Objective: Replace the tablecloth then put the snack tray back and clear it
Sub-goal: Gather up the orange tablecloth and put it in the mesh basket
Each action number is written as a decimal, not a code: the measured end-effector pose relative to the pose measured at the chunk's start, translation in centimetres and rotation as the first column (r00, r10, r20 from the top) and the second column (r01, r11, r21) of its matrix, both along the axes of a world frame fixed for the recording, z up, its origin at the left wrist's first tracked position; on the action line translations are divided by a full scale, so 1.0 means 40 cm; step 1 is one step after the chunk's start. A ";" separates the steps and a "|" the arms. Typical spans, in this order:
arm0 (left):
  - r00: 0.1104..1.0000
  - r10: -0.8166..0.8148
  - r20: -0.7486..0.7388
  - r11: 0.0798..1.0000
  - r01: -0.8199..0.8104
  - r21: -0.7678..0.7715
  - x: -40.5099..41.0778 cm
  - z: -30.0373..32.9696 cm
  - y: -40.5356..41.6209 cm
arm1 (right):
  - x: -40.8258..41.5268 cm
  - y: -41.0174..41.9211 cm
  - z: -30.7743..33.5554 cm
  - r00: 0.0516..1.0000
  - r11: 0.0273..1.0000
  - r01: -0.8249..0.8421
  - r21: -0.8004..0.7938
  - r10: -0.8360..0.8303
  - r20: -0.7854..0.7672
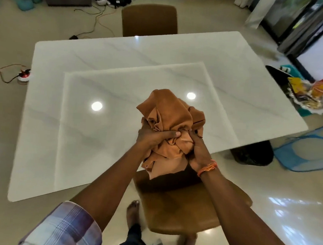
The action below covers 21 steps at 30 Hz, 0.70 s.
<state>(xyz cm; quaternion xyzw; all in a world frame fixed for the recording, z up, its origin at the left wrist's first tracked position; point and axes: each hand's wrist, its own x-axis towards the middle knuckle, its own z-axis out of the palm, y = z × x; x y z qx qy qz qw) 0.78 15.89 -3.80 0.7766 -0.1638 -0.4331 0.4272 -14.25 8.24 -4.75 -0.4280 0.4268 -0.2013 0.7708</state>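
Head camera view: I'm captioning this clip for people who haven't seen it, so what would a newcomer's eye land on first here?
First, the bunched orange-brown cloth at centre, gripped by the left hand and the right hand above the near edge of the bare white marble table. Next, the snack tray of bright packets sitting off the table at the far right, and the brown chair just below the hands.

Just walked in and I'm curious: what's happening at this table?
A person stands at a bare white table, holding a bunched orange cloth in both hands, left hand and right hand gripping it above a brown chair. The snack tray sits off to the right, still full.
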 end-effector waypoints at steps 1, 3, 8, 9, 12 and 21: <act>0.999 -0.036 0.019 0.999 0.036 -0.022 -0.049 0.014 -0.035 | -0.053 -0.021 0.012 0.999 0.999 0.047 0.000 -0.047 0.026; 0.992 -0.116 0.056 0.992 0.119 -0.050 -0.179 0.050 -0.123 | -0.193 -0.081 0.032 0.987 0.990 0.141 -0.010 -0.140 0.082; 0.967 -0.237 0.088 0.961 0.247 -0.123 -0.566 0.118 -0.340 | -0.597 -0.249 0.074 0.917 0.934 0.356 -0.036 -0.342 0.206; 0.959 -0.270 0.090 0.951 0.280 -0.132 -0.652 0.129 -0.381 | -0.685 -0.282 0.089 0.903 0.922 0.385 -0.036 -0.368 0.223; 0.924 -0.374 0.075 0.911 0.382 -0.155 -0.876 0.159 -0.497 | -0.915 -0.357 0.132 0.876 0.890 0.453 -0.051 -0.433 0.215; 0.805 -0.571 0.157 0.788 0.592 -0.168 -1.321 0.190 -0.817 | -1.361 -0.585 0.148 0.772 0.785 0.617 -0.053 -0.591 0.233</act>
